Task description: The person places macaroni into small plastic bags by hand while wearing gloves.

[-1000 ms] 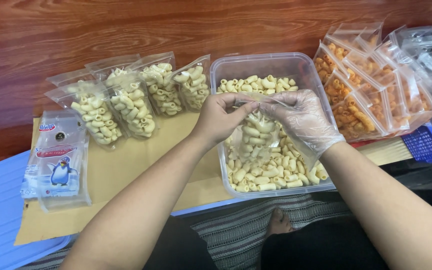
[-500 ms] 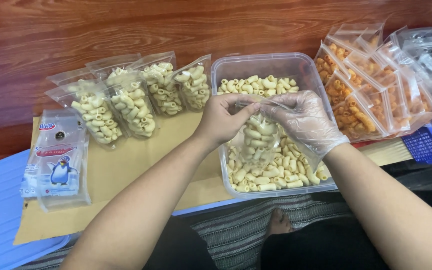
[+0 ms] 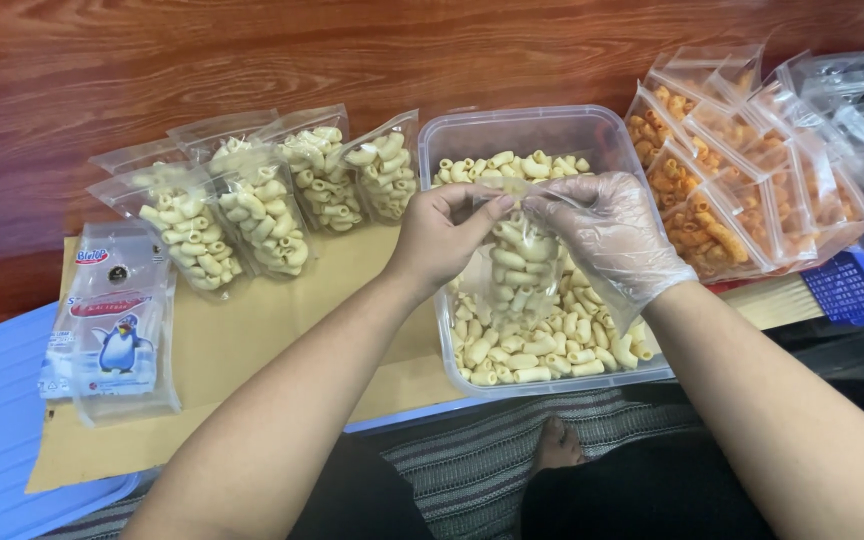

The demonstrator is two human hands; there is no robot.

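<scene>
Fingers (image 3: 487,208) pinch clear crinkly pouch (image 3: 522,262), ridged macaroni.

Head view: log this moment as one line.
left hand: pinches bag top | right hand: gloved, pinches bag top | bag: pale snacks inside, over clear tub

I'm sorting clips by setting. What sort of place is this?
Probably a home snack-packing spot on the floor, not a factory. Filled bags of pale snacks lie on cardboard, a plastic tub holds loose snacks, and a bare foot shows on a striped mat.
</scene>
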